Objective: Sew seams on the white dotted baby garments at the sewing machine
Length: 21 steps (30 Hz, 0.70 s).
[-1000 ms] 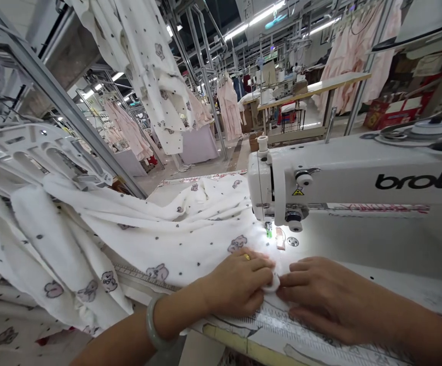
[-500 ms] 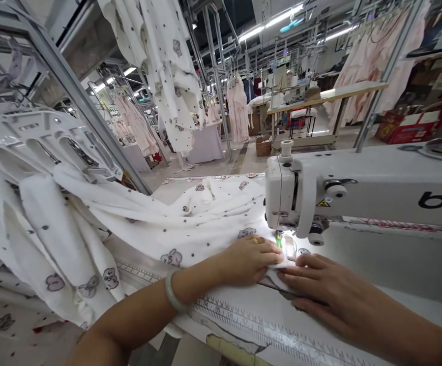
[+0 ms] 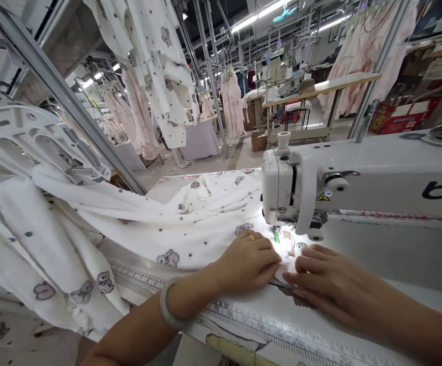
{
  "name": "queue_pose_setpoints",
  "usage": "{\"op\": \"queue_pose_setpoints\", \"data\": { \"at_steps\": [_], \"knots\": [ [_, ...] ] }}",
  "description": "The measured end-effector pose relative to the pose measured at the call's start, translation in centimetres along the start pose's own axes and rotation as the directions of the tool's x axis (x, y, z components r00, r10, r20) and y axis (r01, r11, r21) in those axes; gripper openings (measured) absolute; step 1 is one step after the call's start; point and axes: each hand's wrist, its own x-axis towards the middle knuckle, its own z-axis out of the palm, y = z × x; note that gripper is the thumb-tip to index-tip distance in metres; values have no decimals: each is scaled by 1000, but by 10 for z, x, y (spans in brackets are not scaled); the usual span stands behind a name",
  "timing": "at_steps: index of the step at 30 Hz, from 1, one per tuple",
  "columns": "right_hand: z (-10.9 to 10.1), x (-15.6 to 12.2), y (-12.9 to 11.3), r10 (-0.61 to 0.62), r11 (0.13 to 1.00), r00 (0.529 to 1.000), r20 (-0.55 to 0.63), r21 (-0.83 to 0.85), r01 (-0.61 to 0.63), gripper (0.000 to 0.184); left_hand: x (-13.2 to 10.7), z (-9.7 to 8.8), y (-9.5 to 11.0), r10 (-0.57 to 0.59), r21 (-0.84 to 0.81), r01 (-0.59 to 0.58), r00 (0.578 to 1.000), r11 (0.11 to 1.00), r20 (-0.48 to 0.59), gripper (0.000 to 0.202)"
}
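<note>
White fleecy fabric [image 3: 190, 241] with printed animals and dots lies across the sewing machine bed, its right edge near the needle. My left hand [image 3: 245, 262], with a ring and a bangle, has its fingers closed on this edge just in front of the presser foot [image 3: 276, 235]. My right hand [image 3: 325, 279] lies close by on the right, fingers bent and fingertips at the fabric's edge by the small lit plate. The white sewing machine [image 3: 282, 188] stands over the work with its lamp on. What lies under my right fingers is partly hidden.
A printed ruler strip [image 3: 259, 325] runs along the table's front. At the left, more printed fabric hangs from a white plastic hanger rack [image 3: 49, 137] beside a metal post [image 3: 64, 96]. Pale pink garments [image 3: 231, 101] and a wooden-edged table [image 3: 320, 91] stand farther back.
My left fingers have curled in tighter at the fabric edge and drawn slightly toward me, away from the presser foot. My right fingers are more bent. The whole view has shifted slightly.
</note>
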Motion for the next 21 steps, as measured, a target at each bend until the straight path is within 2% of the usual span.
{"op": "queue_pose_setpoints", "data": {
  "at_steps": [2,6,12,15,18,21],
  "knots": [
    [0,1,0,-3,1000,1000,-5,3,3,25,0,2,3,77,39,-77,997,996,-6,22],
    [-2,0,1,-6,1000,1000,6,2,6,26,-1,3,6,193,118,-198,980,973,50,26],
    [-4,-2,3,-49,999,998,43,-16,50,21,-1,4,5,220,104,-215,975,971,-37,30],
    [-4,-2,3,-61,997,997,47,-54,64,23,-2,6,5,242,113,-241,970,964,3,32],
    [-8,-3,4,-49,999,996,69,7,49,26,-4,5,6,298,190,-298,954,935,34,30],
    [-12,-4,6,-9,998,1000,16,69,8,30,-7,4,8,359,302,-342,933,890,0,27]
  ]
}}
